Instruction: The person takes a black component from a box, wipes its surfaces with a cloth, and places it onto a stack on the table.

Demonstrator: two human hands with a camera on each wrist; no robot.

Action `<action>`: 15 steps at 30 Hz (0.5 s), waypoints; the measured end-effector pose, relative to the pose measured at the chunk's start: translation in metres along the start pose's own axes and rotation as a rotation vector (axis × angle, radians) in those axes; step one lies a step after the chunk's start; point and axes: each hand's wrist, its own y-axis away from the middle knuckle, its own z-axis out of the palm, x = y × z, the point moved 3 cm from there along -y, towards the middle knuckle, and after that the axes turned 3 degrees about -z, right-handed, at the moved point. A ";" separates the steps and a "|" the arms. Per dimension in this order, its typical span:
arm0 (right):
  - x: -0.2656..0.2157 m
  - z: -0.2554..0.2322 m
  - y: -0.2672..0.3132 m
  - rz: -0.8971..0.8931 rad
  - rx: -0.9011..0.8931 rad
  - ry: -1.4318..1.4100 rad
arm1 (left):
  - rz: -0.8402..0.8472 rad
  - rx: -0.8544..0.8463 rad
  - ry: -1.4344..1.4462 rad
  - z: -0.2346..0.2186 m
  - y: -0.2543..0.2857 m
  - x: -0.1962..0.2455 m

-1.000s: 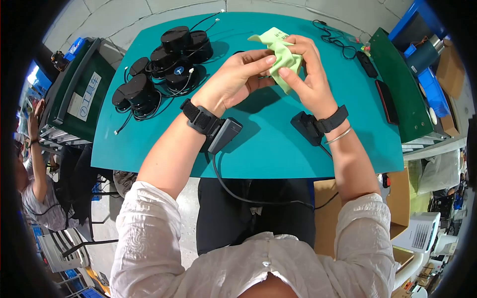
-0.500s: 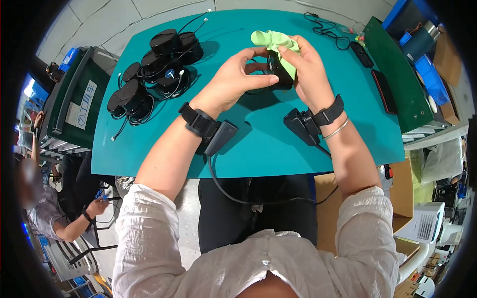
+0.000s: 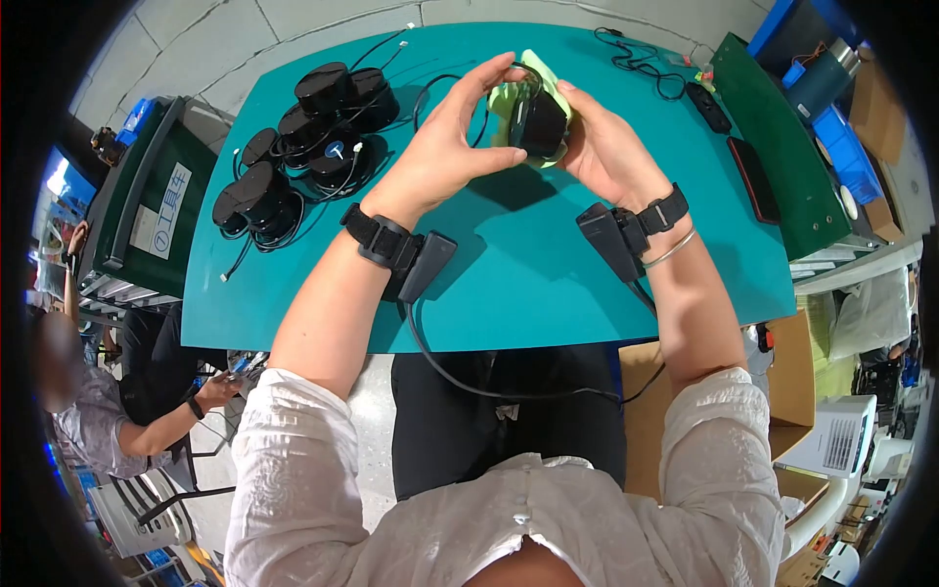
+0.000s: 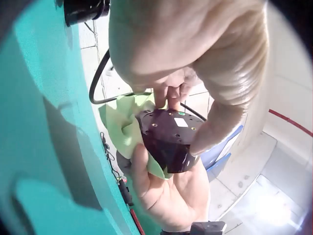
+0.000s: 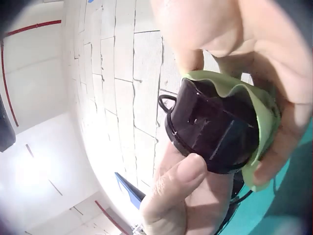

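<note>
Above the table, my left hand (image 3: 435, 152) grips a shiny black round device (image 3: 540, 125) with its thumb on the near edge and fingers at the far side. The left wrist view shows small holes and a white square label on one face of the device (image 4: 168, 132). A light green cloth (image 4: 122, 129) is draped round part of it. My right hand (image 3: 611, 147) holds the device through this cloth, its fingers pressing the cloth (image 5: 266, 117) to the side in the right wrist view. A black cable loops off the device on the left.
Several similar black devices (image 3: 259, 191) with cables stand in a cluster on the left of the green table (image 3: 509, 293). A phone (image 3: 753, 181), a power strip (image 3: 709, 108) and a coiled cord lie at the right. Another person sits at far left.
The device has been turned in my hands, and the cloth has shifted from over its top to behind and beneath it. My right hand has moved from the top to the right side.
</note>
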 end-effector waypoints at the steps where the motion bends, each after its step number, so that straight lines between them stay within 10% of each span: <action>1: 0.001 0.000 0.000 -0.001 0.000 0.001 | 0.001 0.000 0.000 0.000 0.001 0.000; 15: 0.002 -0.001 -0.004 -0.381 0.030 0.243 | -0.219 -0.022 0.193 0.004 0.003 0.000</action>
